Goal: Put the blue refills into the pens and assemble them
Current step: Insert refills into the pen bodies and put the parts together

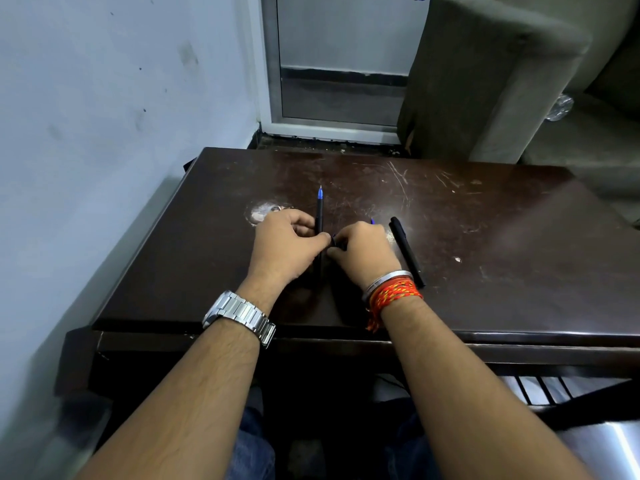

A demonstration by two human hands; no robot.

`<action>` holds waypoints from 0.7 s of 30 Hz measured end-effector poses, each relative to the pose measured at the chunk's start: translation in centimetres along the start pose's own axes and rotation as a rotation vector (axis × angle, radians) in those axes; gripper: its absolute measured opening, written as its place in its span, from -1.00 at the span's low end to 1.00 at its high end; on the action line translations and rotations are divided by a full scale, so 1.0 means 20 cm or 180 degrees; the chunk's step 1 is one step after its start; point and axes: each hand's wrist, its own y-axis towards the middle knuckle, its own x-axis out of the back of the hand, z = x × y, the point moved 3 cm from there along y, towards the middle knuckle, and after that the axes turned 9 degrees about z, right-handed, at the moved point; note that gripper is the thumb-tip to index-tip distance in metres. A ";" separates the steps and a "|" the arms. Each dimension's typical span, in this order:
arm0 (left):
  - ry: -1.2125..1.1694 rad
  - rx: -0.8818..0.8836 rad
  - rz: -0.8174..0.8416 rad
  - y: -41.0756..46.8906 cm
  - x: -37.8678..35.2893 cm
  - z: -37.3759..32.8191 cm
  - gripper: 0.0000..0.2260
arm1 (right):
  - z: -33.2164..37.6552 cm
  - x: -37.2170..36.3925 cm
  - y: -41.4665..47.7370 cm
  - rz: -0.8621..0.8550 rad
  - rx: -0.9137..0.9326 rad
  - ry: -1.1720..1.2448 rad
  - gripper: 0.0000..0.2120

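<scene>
1. Nearest to us, our left hand (pixel 287 244) is closed around a black pen (pixel 319 216) at mid-barrel, thumb and fingers pinched on it; the pen points away from us.
2. Our right hand (pixel 363 252) is curled, its fingertips meeting the left hand's at the pen. It seems to pinch a small dark piece there, but what that piece is we cannot tell.
3. A blue refill tip (pixel 320 192) sticks out of the pen's far end, so we judge the refill is already in this barrel and the closing-up is in hand.
4. A bit of blue (pixel 372 221) shows just past the right knuckles; most of it is hidden.
5. Just right of the right hand lies a second black pen (pixel 407 252), flat on the table (pixel 502 271) and untouched. Whether it is already filled we cannot tell, so the task looks about midway.
6. The table is dark brown, glossy, scratched, with a worn pale patch (pixel 263 211) beside the left hand.
7. Beyond it stand a pale wall (pixel 121 98), a framed door panel (pixel 339 64) and a grey sofa (pixel 502 81).
</scene>
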 end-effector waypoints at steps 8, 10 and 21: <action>0.0038 0.0039 0.0339 -0.01 -0.02 0.00 -0.81 | -0.03 0.10 -0.03 -0.1468 0.0044 0.1729 -0.88; 0.0120 0.0044 0.0403 -0.02 -0.03 -0.01 -0.81 | -0.03 0.12 -0.02 -0.1514 0.0096 0.2332 -0.85; 0.0313 0.0033 0.0647 -0.04 -0.05 -0.04 -0.87 | -0.02 0.12 -0.02 -0.1483 0.0533 0.3141 -0.73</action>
